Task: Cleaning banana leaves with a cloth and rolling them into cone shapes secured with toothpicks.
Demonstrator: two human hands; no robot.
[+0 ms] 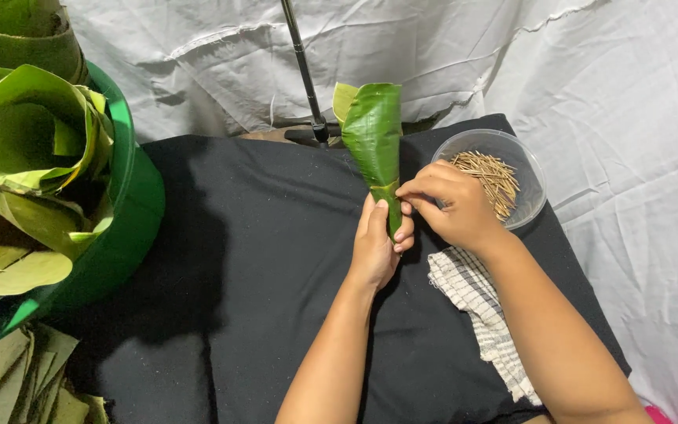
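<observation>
A green leaf rolled into a cone [375,133] stands upright over the black cloth, its wide mouth pointing away from me. My left hand [376,245] grips the narrow lower end of the cone. My right hand [450,206] pinches the same lower end from the right side, fingertips touching the leaf next to my left thumb. Whether a thin stick sits between the fingers is hidden.
A clear round bowl [529,165] of several thin wooden sticks sits right behind my right hand. A checked cloth [476,302] lies under my right forearm. A green basin [131,212] full of rolled leaves stands at left, flat leaves [17,381] beneath. A black stand pole [304,71] rises behind.
</observation>
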